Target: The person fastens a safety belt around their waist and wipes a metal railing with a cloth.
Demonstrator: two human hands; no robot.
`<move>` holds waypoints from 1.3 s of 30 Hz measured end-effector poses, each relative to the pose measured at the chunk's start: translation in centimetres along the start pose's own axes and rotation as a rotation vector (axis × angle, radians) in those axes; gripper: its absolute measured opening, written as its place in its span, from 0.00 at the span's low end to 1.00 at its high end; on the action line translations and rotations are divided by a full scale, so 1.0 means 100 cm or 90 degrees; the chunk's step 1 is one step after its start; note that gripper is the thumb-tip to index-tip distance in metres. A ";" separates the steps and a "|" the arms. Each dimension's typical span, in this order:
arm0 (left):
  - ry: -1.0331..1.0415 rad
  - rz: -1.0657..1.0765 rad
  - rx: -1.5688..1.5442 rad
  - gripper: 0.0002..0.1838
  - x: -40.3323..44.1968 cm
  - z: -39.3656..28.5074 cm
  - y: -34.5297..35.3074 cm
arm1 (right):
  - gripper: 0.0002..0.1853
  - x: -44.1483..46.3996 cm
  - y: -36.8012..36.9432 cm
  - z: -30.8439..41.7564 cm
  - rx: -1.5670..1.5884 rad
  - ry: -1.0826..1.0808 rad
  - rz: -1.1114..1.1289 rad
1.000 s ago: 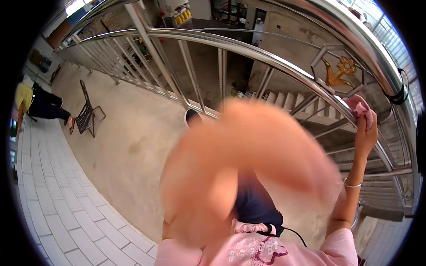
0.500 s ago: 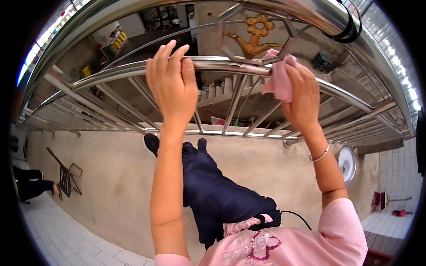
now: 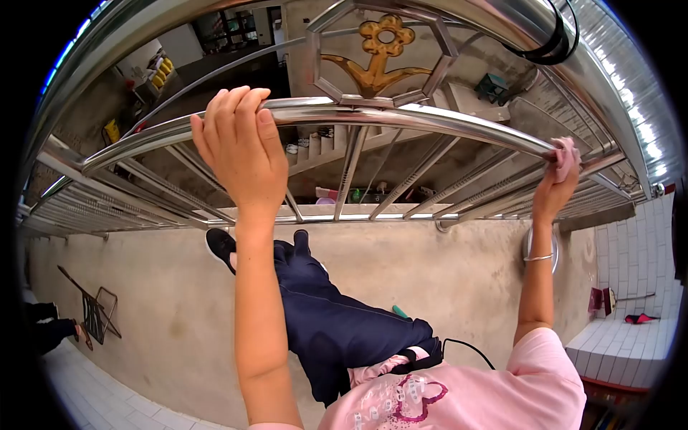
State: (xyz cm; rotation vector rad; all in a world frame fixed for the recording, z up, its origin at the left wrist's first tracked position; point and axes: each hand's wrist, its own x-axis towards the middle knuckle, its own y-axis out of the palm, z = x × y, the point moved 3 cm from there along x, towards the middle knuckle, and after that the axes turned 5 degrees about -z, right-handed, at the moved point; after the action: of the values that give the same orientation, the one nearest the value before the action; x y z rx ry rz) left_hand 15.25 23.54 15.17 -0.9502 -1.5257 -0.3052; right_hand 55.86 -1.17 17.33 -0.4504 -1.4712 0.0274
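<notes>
A shiny metal balcony railing curves across the view, and its middle rail [image 3: 437,123] runs between my two hands. My left hand [image 3: 247,154] has its fingers bent over that rail on the left side. Toward the right end, my right hand [image 3: 553,190] closes round the rail with a pink cloth [image 3: 566,159] bunched in its fingers. The cloth presses on the metal, and part of it is hidden by the fingers. Above the rail, between the hands, a golden flower ornament [image 3: 376,68] sits inside an eight-sided metal frame [image 3: 446,70].
A thick top rail [image 3: 494,32] with a black band [image 3: 555,46] passes overhead. Through the bars, a lower yard with steps [image 3: 312,150] shows. At left stand a folding stool [image 3: 93,315] and another person's legs [image 3: 51,333]. A metal basin [image 3: 555,251] lies behind my right forearm.
My right hand has slid the pink cloth along the rail to the right, away from the flower ornament. My left hand stays at the rail, its fingers now lower over it. The view has shifted.
</notes>
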 end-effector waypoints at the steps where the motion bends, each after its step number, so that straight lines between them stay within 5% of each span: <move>1: 0.002 -0.001 0.008 0.14 0.000 -0.002 0.001 | 0.16 0.004 0.010 0.031 0.120 0.017 0.023; 5: -0.034 -0.023 0.009 0.16 -0.005 -0.008 0.002 | 0.20 -0.039 0.057 0.110 0.174 -0.044 -0.055; 11: -0.038 -0.032 0.013 0.18 -0.010 -0.009 -0.001 | 0.26 -0.088 0.099 0.185 0.254 -0.227 0.034; 16: -0.024 -0.058 0.004 0.18 -0.015 -0.004 0.002 | 0.25 -0.199 0.123 0.173 0.080 -0.373 0.414; 19: -0.048 -0.065 -0.029 0.21 -0.015 -0.005 -0.004 | 0.19 -0.247 0.118 0.177 0.239 -0.353 0.608; 21: -0.052 -0.061 -0.026 0.23 -0.017 -0.004 -0.004 | 0.17 -0.241 0.115 0.192 0.050 -0.099 1.136; 22: -0.048 -0.053 -0.038 0.26 -0.019 -0.003 -0.005 | 0.16 -0.259 0.122 0.181 0.047 0.249 1.132; 23: -0.056 -0.052 -0.037 0.26 -0.018 0.008 0.001 | 0.16 -0.270 0.128 0.178 0.041 0.245 1.136; 25: 0.265 -0.241 0.207 0.26 -0.018 0.022 0.009 | 0.19 -0.265 0.145 0.177 0.550 0.588 0.760; 27: 0.228 -0.169 0.154 0.30 -0.029 0.015 -0.001 | 0.24 -0.244 0.168 0.179 0.742 0.570 0.658; 29: -0.025 0.019 -0.149 0.31 -0.033 0.008 -0.019 | 0.27 -0.156 0.144 0.246 0.837 0.694 0.478; 33: -0.104 0.030 -0.263 0.41 -0.060 0.000 -0.035 | 0.32 -0.126 0.146 0.271 1.026 0.767 0.447; 35: -0.089 0.029 -0.225 0.43 -0.067 0.006 -0.042 | 0.32 -0.117 0.146 0.285 1.018 0.532 0.530; 39: -0.198 0.041 -0.210 0.44 -0.067 0.024 -0.053 | 0.33 -0.230 0.191 0.256 0.921 0.704 0.581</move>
State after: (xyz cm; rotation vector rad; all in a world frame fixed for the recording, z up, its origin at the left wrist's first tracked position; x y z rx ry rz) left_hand 9.22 19.31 10.21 -1.3531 -1.7552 -0.3845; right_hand 33.48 16.81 -9.59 0.1464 0.1465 1.2612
